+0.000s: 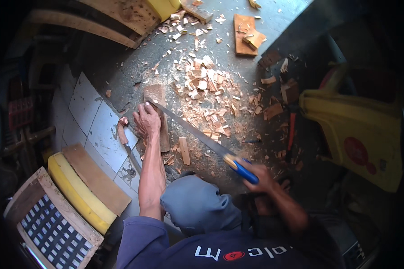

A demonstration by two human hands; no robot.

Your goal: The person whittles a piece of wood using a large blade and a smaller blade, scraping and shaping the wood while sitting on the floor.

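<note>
Chip-strewn floor; wooden board beneath left hand clasping its edge; saw gripped in right hand.

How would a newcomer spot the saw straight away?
Find the big heap of pale wood chips. Along its lower left side, a grey blade slants from the board under the left hand to the right hand. That's the saw; its blue and yellow handle distinguishes it from the wooden-handled tool nearby.

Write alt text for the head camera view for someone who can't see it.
The person's right hand grips a blue-handled handsaw, its blade's far end at a wooden board under the left hand. Wood chips litter the floor.
</note>
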